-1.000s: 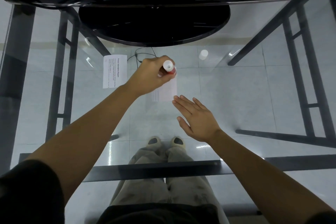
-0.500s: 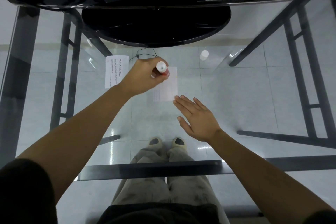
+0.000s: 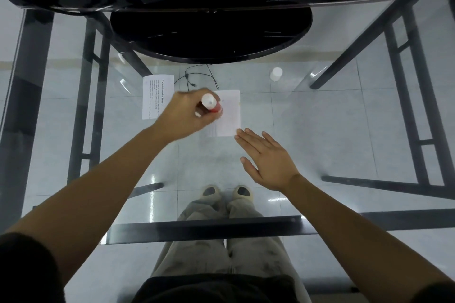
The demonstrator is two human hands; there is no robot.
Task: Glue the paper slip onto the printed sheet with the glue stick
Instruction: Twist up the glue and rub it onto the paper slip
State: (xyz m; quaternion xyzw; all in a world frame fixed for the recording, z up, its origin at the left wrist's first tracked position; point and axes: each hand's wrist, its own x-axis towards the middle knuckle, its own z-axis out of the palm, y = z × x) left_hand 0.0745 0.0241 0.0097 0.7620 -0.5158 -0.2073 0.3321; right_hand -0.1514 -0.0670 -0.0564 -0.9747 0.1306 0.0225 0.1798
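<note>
Both arms are bare from the short black sleeves (image 3: 22,261) at the lower corners of the frame. A black shirt hem (image 3: 214,288) sits bottom centre above light beige trousers (image 3: 221,248) and beige slip-on shoes (image 3: 242,193).

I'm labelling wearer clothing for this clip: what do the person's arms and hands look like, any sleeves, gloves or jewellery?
Both the left hand and the right hand are bare: no gloves, rings, watch or bracelets visible. The forearms are uncovered; dark, black-looking short sleeves show only at the frame's lower corners.
</note>
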